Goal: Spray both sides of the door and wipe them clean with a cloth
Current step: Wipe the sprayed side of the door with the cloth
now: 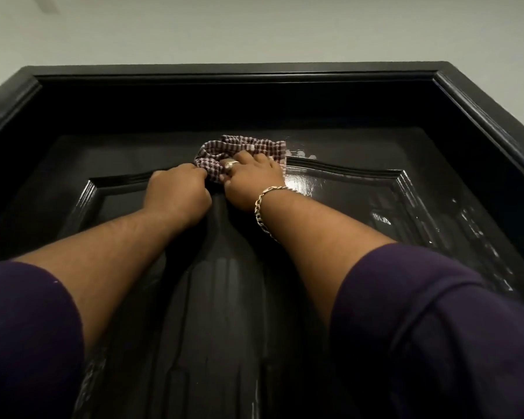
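Two purple sleeves reach up; left hand grips and right hand presses one checked cloth against one black door.

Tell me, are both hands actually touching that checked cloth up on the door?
Touching. The head view shows the left hand gripping the checked cloth at its lower corner, while the right hand presses it against the door.
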